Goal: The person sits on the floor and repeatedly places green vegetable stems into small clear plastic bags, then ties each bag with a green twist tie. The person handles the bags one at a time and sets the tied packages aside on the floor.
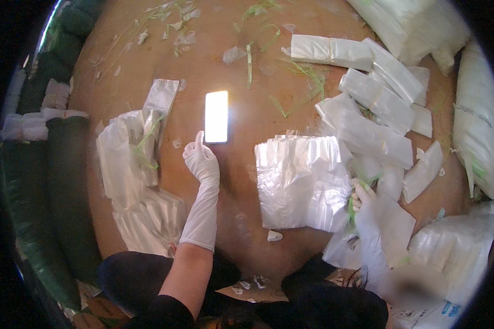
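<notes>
My left hand point(201, 160), in a long white glove, is beside the lower left edge of a smartphone point(216, 117) with a glaring bright screen; its index finger is extended and the other fingers look curled. My right hand point(363, 195), gloved too, grips the gathered right edge of a stack of clear plastic bags point(300, 183), where green plastic strapping point(351, 214) shows. The stack lies spread flat towards the middle. Part of the right forearm is blurred.
Clear plastic bags point(127, 160) lie in piles at the left. Folded, banded bag bundles point(331, 51) overlap at the upper right. Large filled white sacks point(475, 119) line the right edge, dark green rolls point(70, 189) the left. Green strip scraps point(249, 66) litter the brown surface point(238, 197).
</notes>
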`<action>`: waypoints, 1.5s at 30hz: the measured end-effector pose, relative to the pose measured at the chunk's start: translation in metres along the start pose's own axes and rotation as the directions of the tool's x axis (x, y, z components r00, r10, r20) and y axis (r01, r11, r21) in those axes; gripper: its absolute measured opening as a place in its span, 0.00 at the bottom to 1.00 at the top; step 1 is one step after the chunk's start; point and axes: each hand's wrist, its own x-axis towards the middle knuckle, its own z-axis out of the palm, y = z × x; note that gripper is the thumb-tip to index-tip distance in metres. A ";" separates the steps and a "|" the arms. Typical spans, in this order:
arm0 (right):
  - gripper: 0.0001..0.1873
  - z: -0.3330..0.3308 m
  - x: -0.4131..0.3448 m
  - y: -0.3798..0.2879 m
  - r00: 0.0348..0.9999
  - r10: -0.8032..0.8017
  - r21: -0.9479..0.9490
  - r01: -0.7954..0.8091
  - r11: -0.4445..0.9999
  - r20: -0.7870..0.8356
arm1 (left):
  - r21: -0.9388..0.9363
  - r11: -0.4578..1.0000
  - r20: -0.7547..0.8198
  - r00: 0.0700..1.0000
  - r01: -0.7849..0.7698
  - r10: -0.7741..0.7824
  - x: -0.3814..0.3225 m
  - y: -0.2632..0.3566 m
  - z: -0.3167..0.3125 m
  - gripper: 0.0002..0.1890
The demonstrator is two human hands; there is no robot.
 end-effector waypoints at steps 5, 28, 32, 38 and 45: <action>0.11 -0.002 0.001 0.002 1.000 -0.025 0.034 0.025 0.999 0.012 | 0.023 0.965 0.056 0.964 -0.262 0.261 0.027 -0.003 -0.005 0.22; 0.12 -0.010 0.005 0.008 0.999 -0.038 0.086 0.039 0.996 -0.024 | -0.310 0.918 0.052 0.959 -0.248 0.277 0.014 0.012 -0.001 0.12; 0.11 -0.007 0.003 0.005 1.000 -0.024 0.071 0.026 0.997 -0.018 | -0.226 0.914 0.192 0.904 -0.338 0.382 0.025 0.019 -0.005 0.11; 0.10 0.009 -0.008 -0.006 0.998 -0.023 -0.012 0.023 1.000 -0.052 | -0.305 0.925 -0.077 0.974 -0.227 0.214 0.032 0.028 -0.013 0.15; 0.11 0.021 -0.006 -0.019 0.997 0.064 0.026 -0.065 0.998 0.047 | -0.667 0.667 -0.081 0.922 -0.333 0.379 -0.023 0.166 -0.055 0.14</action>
